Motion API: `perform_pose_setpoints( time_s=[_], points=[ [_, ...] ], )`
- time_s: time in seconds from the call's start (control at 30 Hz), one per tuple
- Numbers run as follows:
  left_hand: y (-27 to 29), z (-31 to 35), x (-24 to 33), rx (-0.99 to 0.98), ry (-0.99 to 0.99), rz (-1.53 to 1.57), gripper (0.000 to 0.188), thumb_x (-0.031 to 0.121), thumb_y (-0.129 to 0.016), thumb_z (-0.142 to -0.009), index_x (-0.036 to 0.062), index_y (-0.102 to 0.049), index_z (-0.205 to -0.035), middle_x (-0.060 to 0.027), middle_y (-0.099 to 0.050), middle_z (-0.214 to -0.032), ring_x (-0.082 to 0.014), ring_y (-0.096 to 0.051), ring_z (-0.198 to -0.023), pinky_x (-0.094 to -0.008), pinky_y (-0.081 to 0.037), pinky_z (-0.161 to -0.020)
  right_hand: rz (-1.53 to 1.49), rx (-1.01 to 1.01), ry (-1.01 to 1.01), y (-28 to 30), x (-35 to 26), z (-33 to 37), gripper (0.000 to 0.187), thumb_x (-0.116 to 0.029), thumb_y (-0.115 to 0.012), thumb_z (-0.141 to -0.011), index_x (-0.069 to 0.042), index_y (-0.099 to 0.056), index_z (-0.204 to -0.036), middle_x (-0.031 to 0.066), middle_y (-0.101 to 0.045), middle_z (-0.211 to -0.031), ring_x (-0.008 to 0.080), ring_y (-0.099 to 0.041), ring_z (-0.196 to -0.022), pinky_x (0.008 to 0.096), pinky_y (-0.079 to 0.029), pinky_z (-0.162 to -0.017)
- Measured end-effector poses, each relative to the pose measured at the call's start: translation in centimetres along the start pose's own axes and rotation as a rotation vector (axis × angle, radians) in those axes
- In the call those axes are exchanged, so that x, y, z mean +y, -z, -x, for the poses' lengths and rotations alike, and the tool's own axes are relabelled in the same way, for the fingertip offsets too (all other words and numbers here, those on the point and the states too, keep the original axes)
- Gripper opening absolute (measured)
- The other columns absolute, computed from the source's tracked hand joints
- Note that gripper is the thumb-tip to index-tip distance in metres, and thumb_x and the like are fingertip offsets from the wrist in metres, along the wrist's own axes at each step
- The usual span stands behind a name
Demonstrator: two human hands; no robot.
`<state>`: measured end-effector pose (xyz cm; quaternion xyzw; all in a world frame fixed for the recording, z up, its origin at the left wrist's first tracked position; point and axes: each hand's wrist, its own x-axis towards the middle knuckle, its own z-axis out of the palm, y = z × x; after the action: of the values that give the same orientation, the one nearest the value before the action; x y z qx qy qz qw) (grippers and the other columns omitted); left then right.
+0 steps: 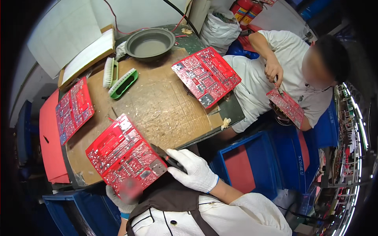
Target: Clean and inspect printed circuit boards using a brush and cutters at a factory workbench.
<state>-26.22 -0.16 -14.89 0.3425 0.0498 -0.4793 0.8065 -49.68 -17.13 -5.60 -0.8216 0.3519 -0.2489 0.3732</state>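
A red circuit board (125,151) is tilted across the near edge of the worktop (236,110), toward its near left corner, with its soldered face showing. The gloved left hand (118,201) is at the board's lower corner; a blurred patch covers part of it, so I cannot tell whether it is clamped there. The gloved right hand (195,172), apart from the left, is closed around a dark hand tool (170,160) at the board's right side.

A cardboard sheet (165,102) covers most of the worktop. A second board (75,111) is at the left edge, and a third board (206,76) overlaps the right edge. Two brushes (123,83) are near the far left corner, and a grey bowl (149,45) is by the far edge. Beyond the right edge, a co-worker (291,51) holds another board (289,109).
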Motion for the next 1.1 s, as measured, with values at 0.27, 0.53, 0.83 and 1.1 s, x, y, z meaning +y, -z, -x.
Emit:
perform_pose_setpoints(
  time_s=[0.27, 0.53, 0.83, 1.1],
  points=[
    [3.6, -1.2, 0.2, 0.057, -0.147, 0.015, 0.071, 0.058, -0.055, -0.095, 0.0110, -0.050, -0.148, -0.0140, -0.057, -0.149, -0.0371, -0.058, -0.132, -0.0580, -0.048, -0.110, -0.087, -0.030, -0.035, 3.6, 5.1, 0.5, 0.055, -0.022, -0.078, -0.087, -0.005, -0.061, -0.136, 0.0151, -0.066, -0.112, 0.0332, -0.068, -0.099, 0.0408, -0.058, -0.084],
    [3.0, -1.1, -0.1, 0.199, -0.229, -0.062, 0.069, 0.058, -0.055, -0.096, 0.0122, -0.051, -0.147, -0.0136, -0.058, -0.146, -0.0358, -0.058, -0.130, -0.0556, -0.047, -0.111, -0.081, 0.053, -0.069, 8.2, 7.5, -0.6, 0.054, -0.017, -0.081, -0.083, -0.002, -0.065, -0.132, 0.0163, -0.067, -0.112, 0.0317, -0.069, -0.094, 0.0375, -0.058, -0.082],
    [-3.5, 4.5, 1.0, 0.113, -0.068, -0.269, 0.077, 0.054, -0.056, -0.097, 0.0070, -0.041, -0.156, -0.0174, -0.055, -0.150, -0.0372, -0.055, -0.137, -0.0596, -0.046, -0.114, -0.140, 0.091, -0.075, 7.9, 8.5, -1.6, 0.055, -0.012, -0.082, -0.081, -0.001, -0.064, -0.132, 0.0150, -0.066, -0.108, 0.0269, -0.070, -0.088, 0.0343, -0.058, -0.077],
    [-10.3, 1.4, -1.4, -0.193, -0.114, -0.676, 0.075, 0.011, -0.062, -0.091, 0.0075, -0.032, -0.160, -0.0151, -0.059, -0.142, -0.0284, -0.064, -0.122, -0.0430, -0.059, -0.096, -0.372, 0.330, -0.109, 11.4, 8.2, -0.8, 0.051, 0.000, -0.072, -0.082, 0.006, -0.063, -0.132, 0.0131, -0.067, -0.110, 0.0202, -0.065, -0.100, 0.0316, -0.052, -0.090]
  ],
)
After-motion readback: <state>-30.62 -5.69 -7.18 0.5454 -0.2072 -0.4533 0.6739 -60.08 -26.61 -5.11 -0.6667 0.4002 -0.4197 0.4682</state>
